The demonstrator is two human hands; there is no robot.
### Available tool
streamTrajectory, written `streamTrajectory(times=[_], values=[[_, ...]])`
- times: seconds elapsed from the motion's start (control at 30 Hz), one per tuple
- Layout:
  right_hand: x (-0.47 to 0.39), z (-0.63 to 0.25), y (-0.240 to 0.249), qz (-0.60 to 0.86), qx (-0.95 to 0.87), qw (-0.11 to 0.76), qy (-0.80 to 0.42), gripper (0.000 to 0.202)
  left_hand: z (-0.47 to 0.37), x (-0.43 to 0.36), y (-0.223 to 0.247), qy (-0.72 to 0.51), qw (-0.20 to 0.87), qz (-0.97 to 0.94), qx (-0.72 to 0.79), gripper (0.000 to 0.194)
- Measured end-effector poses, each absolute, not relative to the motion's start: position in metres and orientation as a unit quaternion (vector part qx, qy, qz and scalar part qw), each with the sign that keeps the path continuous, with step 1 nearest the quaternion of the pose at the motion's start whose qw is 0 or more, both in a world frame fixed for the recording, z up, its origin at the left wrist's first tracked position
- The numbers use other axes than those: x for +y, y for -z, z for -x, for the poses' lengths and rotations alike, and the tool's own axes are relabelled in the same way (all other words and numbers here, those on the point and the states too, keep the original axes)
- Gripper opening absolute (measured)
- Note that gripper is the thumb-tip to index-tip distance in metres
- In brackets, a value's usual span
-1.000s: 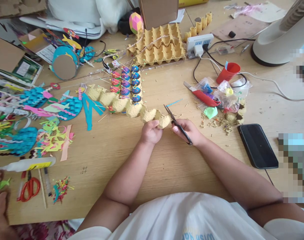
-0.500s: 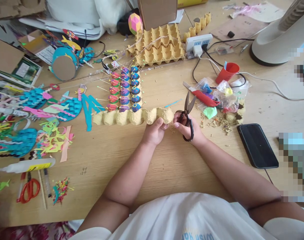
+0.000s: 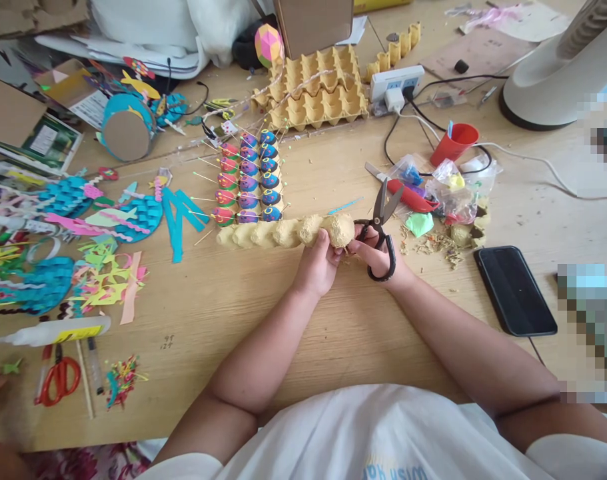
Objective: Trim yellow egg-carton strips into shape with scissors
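A pale yellow strip cut from an egg carton (image 3: 284, 231) stretches across the middle of the table, its cups bulging toward me. My left hand (image 3: 317, 267) is closed on its right end, thumb on top near the last cup. Black-handled scissors (image 3: 379, 217) hang in my right hand (image 3: 380, 259), blades spread and pointing up and away. The fingertips of my right hand are close to the strip's end cup; whether they touch it I cannot tell. Just beyond the strip stand rows of painted caterpillars (image 3: 249, 179) in red, purple and blue, with pin-like antennae.
Uncut egg trays (image 3: 316, 87) and a power strip (image 3: 397, 85) lie at the back. On the right are a red cup (image 3: 454, 143), a red utility knife (image 3: 408, 193), plastic bags and a phone (image 3: 516, 291). Paper crafts, a glue bottle (image 3: 63, 331) and red-handled scissors (image 3: 58, 381) crowd the left.
The strip has turned and shifted right, its far end swinging away from the blue paper strips. My left hand moved slightly right. Another person's hand shows more at the left edge.
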State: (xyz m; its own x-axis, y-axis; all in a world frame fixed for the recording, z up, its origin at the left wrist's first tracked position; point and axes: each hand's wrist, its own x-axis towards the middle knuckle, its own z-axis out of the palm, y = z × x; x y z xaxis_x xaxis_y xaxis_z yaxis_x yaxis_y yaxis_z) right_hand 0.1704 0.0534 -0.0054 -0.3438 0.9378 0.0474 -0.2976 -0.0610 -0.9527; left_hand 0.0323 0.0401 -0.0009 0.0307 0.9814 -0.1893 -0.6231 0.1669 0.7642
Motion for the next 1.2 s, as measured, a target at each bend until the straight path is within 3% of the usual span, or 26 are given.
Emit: streamTrajectory(times=[0.2, 0.5, 0.73, 0.9, 1.0, 1.1, 1.2], values=[[0.059, -0.172, 0.019, 0.286, -0.474, 0.516, -0.654, 0.032, -0.031, 0.037, 0.008, -0.583, 0.630, -0.340, 0.385, 0.059], [0.061, -0.169, 0.010, 0.350, -0.430, 0.530, -0.642, 0.032, -0.039, 0.030, 0.003, -0.553, 0.572, -0.437, 0.420, 0.048], [0.061, -0.168, 0.018, 0.413, -0.446, 0.571, -0.551, 0.035, -0.046, 0.024, 0.012, -0.565, 0.515, -0.449, 0.464, 0.041], [0.063, -0.170, 0.018, 0.440, -0.407, 0.608, -0.521, 0.032, -0.039, 0.020, 0.008, -0.511, 0.431, -0.569, 0.478, 0.028], [0.066, -0.170, 0.019, 0.447, -0.397, 0.616, -0.513, 0.029, -0.034, 0.016, -0.001, -0.478, 0.348, -0.650, 0.478, 0.036], [0.068, -0.170, 0.020, 0.460, -0.412, 0.602, -0.507, 0.029, -0.028, 0.014, -0.006, -0.492, 0.252, -0.684, 0.475, 0.014], [0.066, -0.170, 0.018, 0.468, -0.434, 0.583, -0.503, 0.033, -0.025, 0.015, -0.005, -0.512, 0.158, -0.671, 0.513, 0.027]])
